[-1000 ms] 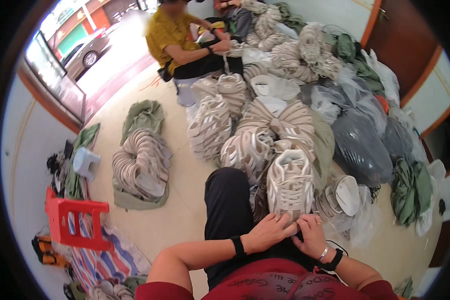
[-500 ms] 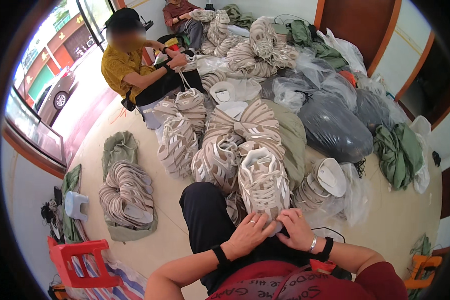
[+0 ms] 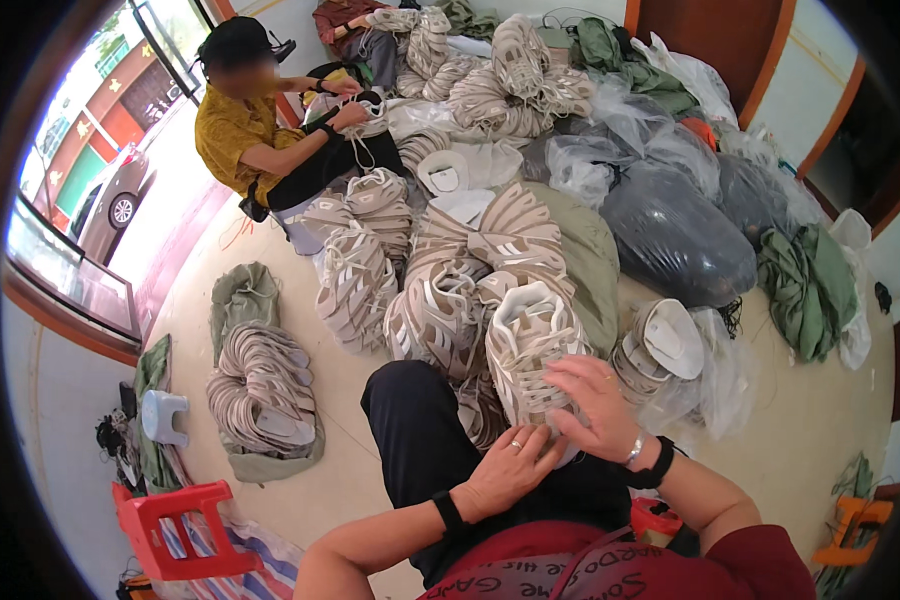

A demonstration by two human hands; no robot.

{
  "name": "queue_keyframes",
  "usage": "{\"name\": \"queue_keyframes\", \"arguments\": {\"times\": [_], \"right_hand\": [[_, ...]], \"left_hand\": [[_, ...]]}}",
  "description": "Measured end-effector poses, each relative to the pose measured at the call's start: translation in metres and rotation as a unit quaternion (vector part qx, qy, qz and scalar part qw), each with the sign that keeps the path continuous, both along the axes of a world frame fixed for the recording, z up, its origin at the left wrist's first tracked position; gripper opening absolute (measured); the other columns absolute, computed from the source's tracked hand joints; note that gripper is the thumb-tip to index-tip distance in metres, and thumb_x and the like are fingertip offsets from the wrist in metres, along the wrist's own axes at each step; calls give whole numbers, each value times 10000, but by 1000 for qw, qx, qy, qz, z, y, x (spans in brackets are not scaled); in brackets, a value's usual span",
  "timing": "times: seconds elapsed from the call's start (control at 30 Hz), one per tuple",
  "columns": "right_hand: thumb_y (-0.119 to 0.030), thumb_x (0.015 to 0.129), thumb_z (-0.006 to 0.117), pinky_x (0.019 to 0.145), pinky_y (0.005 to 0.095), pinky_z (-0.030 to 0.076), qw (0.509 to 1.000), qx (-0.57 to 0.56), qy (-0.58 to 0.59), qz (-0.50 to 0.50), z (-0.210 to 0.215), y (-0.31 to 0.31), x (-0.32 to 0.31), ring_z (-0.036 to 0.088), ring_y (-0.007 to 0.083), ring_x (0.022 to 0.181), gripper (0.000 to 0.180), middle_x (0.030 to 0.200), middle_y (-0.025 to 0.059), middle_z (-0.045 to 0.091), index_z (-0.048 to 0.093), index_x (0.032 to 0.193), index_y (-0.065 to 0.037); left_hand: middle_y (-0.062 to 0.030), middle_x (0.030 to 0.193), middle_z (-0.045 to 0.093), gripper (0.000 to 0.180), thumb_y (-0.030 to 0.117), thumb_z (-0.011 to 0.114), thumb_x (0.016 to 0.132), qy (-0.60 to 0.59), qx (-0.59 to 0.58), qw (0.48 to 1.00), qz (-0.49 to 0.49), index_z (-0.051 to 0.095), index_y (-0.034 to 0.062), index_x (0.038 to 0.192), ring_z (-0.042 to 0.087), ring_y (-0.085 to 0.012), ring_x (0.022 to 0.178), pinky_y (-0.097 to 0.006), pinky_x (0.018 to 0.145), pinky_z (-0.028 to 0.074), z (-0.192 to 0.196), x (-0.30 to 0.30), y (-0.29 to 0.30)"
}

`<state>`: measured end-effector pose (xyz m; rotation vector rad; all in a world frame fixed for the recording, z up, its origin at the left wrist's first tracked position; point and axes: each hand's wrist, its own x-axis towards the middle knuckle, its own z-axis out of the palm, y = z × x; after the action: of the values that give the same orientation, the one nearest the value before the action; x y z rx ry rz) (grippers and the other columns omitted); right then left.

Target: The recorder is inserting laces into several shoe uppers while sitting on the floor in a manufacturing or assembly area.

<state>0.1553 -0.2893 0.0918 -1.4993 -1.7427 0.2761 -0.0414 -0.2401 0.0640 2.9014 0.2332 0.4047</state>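
A beige and white shoe upper, crossed by pale laces, lies over my lap with its toe end toward me. My left hand holds that toe end, its fingers closed on the near edge. Over the right side of the laces is my right hand, fingers stretched and apart from the thumb; whether a fingertip touches a lace is hard to tell. Just beyond, nested bundles of similar shoe uppers rest against the one I hold.
A coiled bundle of uppers lies on green cloth at left, near a blue stool and a red stool. A co-worker in a yellow shirt handles laces at back left. Dark filled plastic bags are piled at right.
My right hand has lifted from the toe and moved up over the laces, its fingers opening. My left hand stays at the toe end. The view has shifted slightly.
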Motion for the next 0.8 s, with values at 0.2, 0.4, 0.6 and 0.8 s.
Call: {"name": "queue_keyframes", "arguments": {"times": [0.2, 0.4, 0.6, 0.8], "right_hand": [[-235, 852, 597, 1061, 448, 312, 991, -42, -97, 77, -43, 6, -2, 407, 314, 1301, 372, 1382, 95, 471, 591, 1208, -125], [-279, 869, 609, 1111, 504, 234, 981, -112, -106, 114, -36, 10, -4, 275, 316, 1399, 445, 1506, 76, 334, 547, 1305, -214], [-326, 798, 692, 1134, 576, 158, 952, -239, -126, 146, -23, -21, -16, 135, 352, 1452, 678, 1580, 95, 167, 422, 1416, -260], [-175, 744, 717, 1137, 563, 167, 971, -202, -65, 110, -37, -37, -28, 138, 337, 1456, 757, 1575, 82, 188, 397, 1424, -267]], "left_hand": [[-129, 1078, 561, 473, 147, 688, 742, 67, -230, 971, -8, 571, 62, 1193, 571, -312, 1010, -424, 897, 459, 14, -26, 26], [-77, 1200, 549, 497, 261, 747, 737, 113, -162, 968, 156, 607, 129, 1196, 443, -330, 1240, -559, 1094, 235, 33, -91, 23], [-27, 1191, 598, 313, 308, 672, 795, 91, -107, 976, 164, 679, 163, 1072, 418, -301, 1288, -528, 1108, 184, -5, -112, 9], [-73, 1225, 608, 276, 216, 626, 837, 43, -147, 979, 136, 661, 120, 1094, 453, -330, 1272, -550, 1080, 221, -6, -105, 13]]}}
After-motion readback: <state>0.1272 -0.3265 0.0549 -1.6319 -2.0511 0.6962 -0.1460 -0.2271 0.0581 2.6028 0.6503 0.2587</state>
